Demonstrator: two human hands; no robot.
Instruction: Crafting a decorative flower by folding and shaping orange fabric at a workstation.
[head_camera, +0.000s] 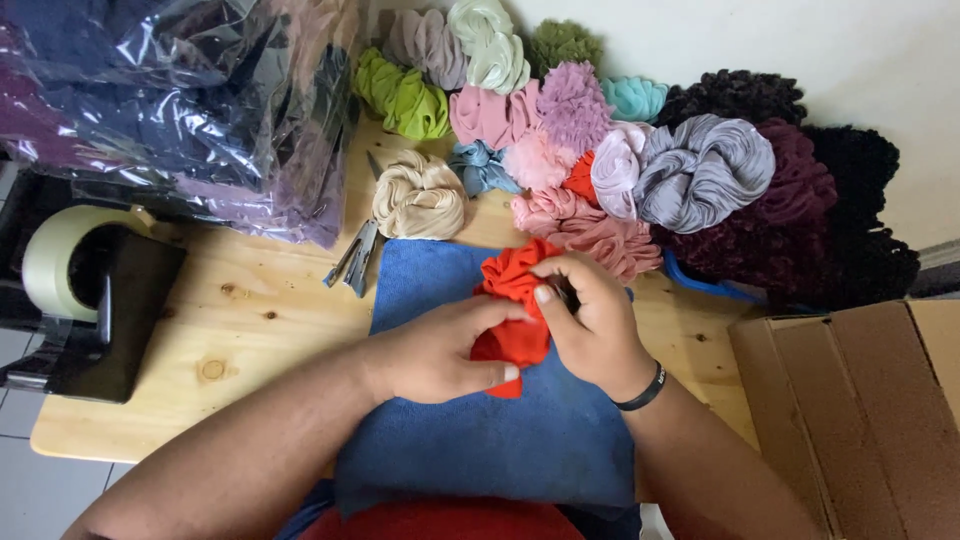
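Overhead view of a pale pine tabletop, seen from the person's own head. At the table's left edge sits a black tape dispenser with a roll of clear tape. Behind it, across the back left corner, lies a heap of dark garments in clear plastic bags. Just right of the bags, small metal snips lie beside a cream twisted scrunchie. A blue cloth mat covers the middle of the near edge. On it, both hands meet around a bunched piece of red fabric, which lies directly between them with its long axis running from the near edge toward the back. The left hand clamps its lower end, thumb across the front; the right hand, wearing a black wristband, pinches the upper part with fingertips closed on the cloth. Both hands touch the fabric, neither nearer than the other. Along the back edge, from centre to right, a pile of scrunchies spreads in green, pink, teal, grey, maroon and black. At the right edge stands an open cardboard box.
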